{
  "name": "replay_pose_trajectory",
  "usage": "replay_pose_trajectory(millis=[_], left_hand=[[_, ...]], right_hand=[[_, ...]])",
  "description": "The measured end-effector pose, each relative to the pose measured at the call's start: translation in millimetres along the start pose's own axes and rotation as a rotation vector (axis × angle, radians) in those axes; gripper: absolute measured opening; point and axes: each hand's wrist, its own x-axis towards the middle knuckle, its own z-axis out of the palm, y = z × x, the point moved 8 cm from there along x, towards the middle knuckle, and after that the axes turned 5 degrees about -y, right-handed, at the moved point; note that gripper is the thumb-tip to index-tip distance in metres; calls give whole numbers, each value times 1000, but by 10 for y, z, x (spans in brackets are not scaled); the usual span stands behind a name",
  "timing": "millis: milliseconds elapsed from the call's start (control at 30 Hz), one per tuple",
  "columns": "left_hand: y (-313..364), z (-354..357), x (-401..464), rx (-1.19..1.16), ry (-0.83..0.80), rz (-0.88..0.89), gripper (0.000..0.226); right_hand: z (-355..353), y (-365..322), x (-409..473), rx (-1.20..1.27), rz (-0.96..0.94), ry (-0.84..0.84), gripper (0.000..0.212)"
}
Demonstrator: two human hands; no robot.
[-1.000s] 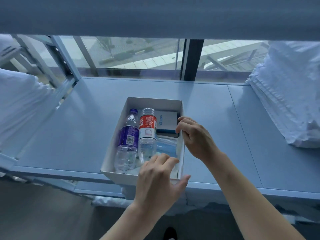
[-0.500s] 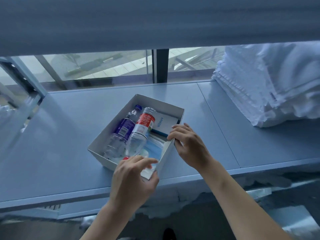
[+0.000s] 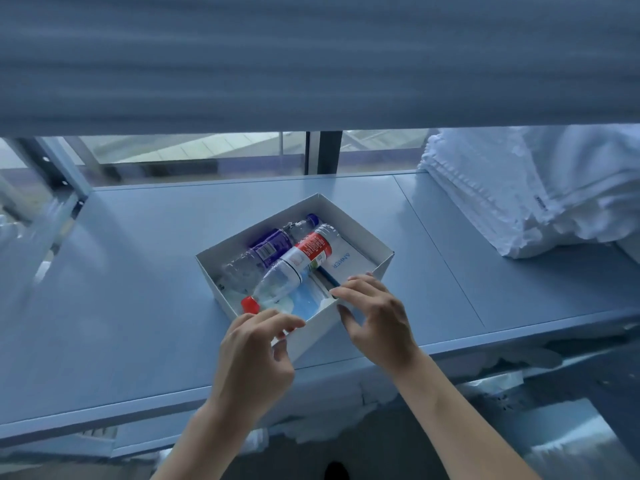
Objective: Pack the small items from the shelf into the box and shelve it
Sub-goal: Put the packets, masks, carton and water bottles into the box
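An open white box (image 3: 320, 329) lies skewed on the blue-grey shelf (image 3: 138, 289), near its front edge. Inside lie a purple-labelled bottle (image 3: 268, 247), a red-labelled bottle (image 3: 301, 261), a white carton (image 3: 346, 263), a blue packet (image 3: 306, 301) and a small red cap (image 3: 250, 304). My left hand (image 3: 254, 362) grips the box's nearest corner, fingers over the rim and thumb outside. My right hand (image 3: 377, 320) holds the right-hand wall, with fingertips on the rim and the thumb against the outer face.
A pile of folded white linen (image 3: 536, 192) fills the shelf's right end. The upper shelf (image 3: 311, 64) hangs low overhead. A dark window post (image 3: 329, 152) stands behind, and a metal upright (image 3: 62, 164) stands at the left. More white cloth shows below the shelf edge.
The box has turned clockwise, so its far end now points to the upper right. Both hands stayed on it, and the view has swung so the linen looks closer.
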Motion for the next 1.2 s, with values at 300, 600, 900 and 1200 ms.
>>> replay_pose_trajectory(millis=[300,600,900,1200], left_hand=[[-448,-227,58,-65,5,59,55],[-881,-486,54,-38,122,128,54],[-1404,-831,44,33,267,63,52],[-1163,-678,167,124,122,260,28]], right_hand=[[148,-465,-11,-103,46,86,23],[322,-916,26,-152,94,92,26],[355,-765,-40,-235,109,-34,34],[563,-645,-44,-311,144,17,39]])
